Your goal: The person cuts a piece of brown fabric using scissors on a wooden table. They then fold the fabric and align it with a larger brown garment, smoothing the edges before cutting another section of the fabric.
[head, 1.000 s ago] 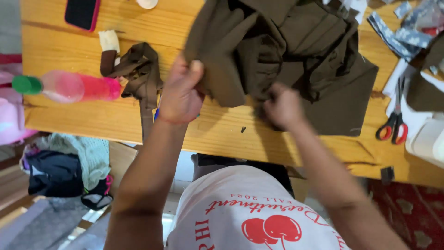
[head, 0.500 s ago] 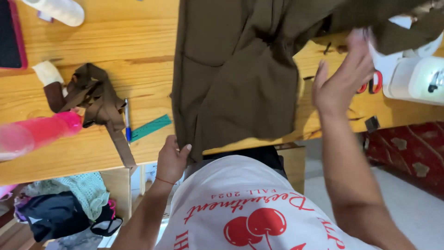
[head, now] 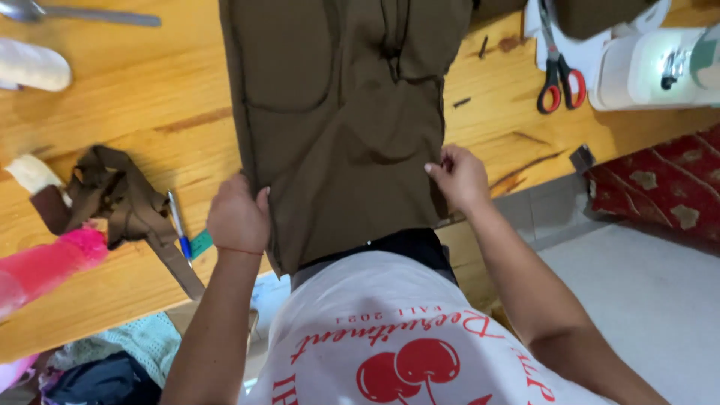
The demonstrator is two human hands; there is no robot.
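Observation:
A dark brown garment (head: 341, 120) lies stretched flat on the wooden table (head: 135, 105), its lower end hanging over the near edge toward my body. My left hand (head: 238, 217) grips its left edge near the table's front. My right hand (head: 459, 176) pinches its right edge at about the same height. A pocket outline and a centre seam show on the cloth.
Brown fabric strips (head: 120, 199) and a blue pen (head: 178, 225) lie left of the garment, with a pink bottle (head: 45, 262) at the far left. Red-handled scissors (head: 559, 71) and a white sewing machine (head: 652, 67) sit at the right. A red patterned rug (head: 660, 195) covers the floor.
The bunched garment has been spread out and pulled flat toward me. My right hand came down from the raised cloth to its right edge; my left hand shifted onto the left edge.

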